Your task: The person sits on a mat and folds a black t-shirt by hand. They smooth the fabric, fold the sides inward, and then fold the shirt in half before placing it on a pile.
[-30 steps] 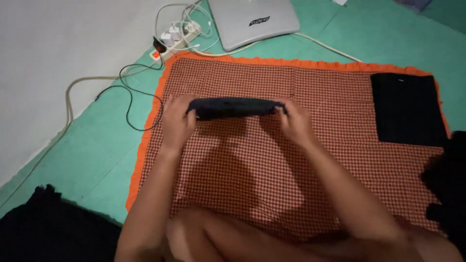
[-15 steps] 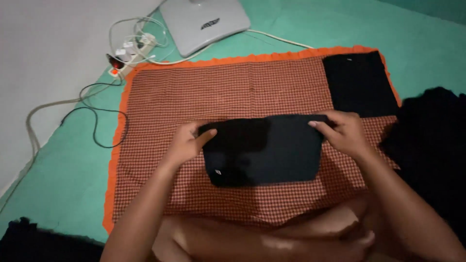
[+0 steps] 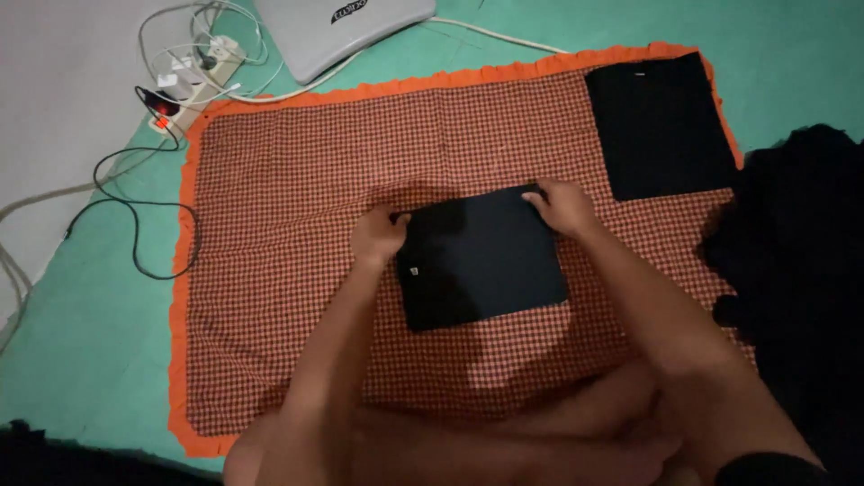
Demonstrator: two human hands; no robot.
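At far left, a tangle of white and black cables (image 3: 135, 180) and a white power strip (image 3: 184, 85) are seen on the green floor (image 3: 81, 360), with a closed grey laptop (image 3: 337, 31) just beyond the mat's far edge. A red-and-white checked cloth mat with an orange frilled border (image 3: 288, 225) is spread flat. Near its middle lies a folded black garment (image 3: 481, 261), a compact rectangle with a small label at its left edge. Its far left corner is pinched by the left hand (image 3: 378, 236), fingers curled; its far right corner is gripped likewise by the right hand (image 3: 560, 207). The step in hand is judged to be the setting down and squaring of a finished fold. A second folded black garment (image 3: 661, 126) lies at the mat's far right corner, and an unfolded dark heap (image 3: 801, 270) is seen at the right.
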